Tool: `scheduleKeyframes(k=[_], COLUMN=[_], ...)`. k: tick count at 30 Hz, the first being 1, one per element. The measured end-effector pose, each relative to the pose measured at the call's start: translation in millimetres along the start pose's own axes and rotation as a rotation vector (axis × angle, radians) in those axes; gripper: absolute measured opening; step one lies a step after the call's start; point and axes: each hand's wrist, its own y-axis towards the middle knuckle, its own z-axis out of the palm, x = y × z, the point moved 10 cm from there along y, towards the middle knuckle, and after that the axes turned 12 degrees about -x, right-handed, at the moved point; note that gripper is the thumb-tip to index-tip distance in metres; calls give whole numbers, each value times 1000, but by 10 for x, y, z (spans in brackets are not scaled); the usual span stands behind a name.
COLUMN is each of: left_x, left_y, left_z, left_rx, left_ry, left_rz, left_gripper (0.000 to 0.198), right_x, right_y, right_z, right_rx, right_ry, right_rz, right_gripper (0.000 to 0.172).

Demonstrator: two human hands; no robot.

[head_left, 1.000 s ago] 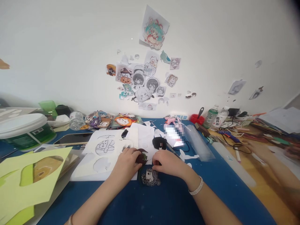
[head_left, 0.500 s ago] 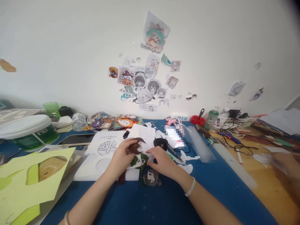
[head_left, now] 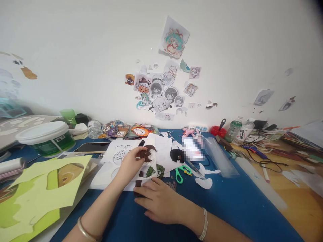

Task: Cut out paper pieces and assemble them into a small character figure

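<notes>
My left hand (head_left: pixel 128 164) pinches a dark brown cut-out shape (head_left: pixel 146 153) and holds it just above the white paper sheets (head_left: pixel 118 154). Under that hand a green and black printed cut-out (head_left: pixel 151 171) lies on the paper. My right hand (head_left: pixel 158 200) rests palm down on the blue mat (head_left: pixel 227 205), fingers stretched out to the left, covering a small character cut-out and touching a dark scrap (head_left: pixel 138 183). Green-handled scissors (head_left: pixel 182 172) lie just right of the paper.
A green tub with a white lid (head_left: pixel 45 137), a phone (head_left: pixel 91 147) and yellow-green cut card (head_left: pixel 47 188) are at the left. Character stickers (head_left: pixel 121 129), a clear roll (head_left: pixel 219 158), bottles (head_left: pixel 234 129) and cables (head_left: pixel 262 158) are at the back and right. Drawings hang on the wall (head_left: pixel 161 87).
My left hand lifted the brown cut-out up from the paper. My right hand slid back and down onto the mat, uncovering the scissors. The other person's hand at the right left the view.
</notes>
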Motion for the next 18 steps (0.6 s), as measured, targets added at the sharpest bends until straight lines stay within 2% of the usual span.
scheduleKeyframes(k=[2, 4, 6, 9, 12, 14, 18], left_x=[47, 82, 102, 96, 53, 14, -103], left_y=[18, 36, 49, 45, 2, -52, -241], left_z=[28, 22, -2, -8, 51, 119, 363], left_rx=[8, 1, -8, 9, 61, 106, 305], left_ry=[-5, -10, -14, -22, -38, -54, -150], left_rz=[5, 7, 0, -16, -32, -49, -79], left_gripper=[39, 39, 40, 35, 25, 25, 23], right_x=[9, -58, -246, -685, -1049, -1199, -1346], right_y=[12, 15, -11, -175, -402, -536, -685], right_z=[-21, -143, -347, -573, -568, -525, -530], right_rx=[-24, -105, -260, -537, -726, -795, -863], right_ry=[15, 89, 233, 542, 762, 801, 743], right_rz=[27, 87, 226, 538, 826, 972, 1086], right_gripper=[42, 42, 39, 29, 23, 23, 27])
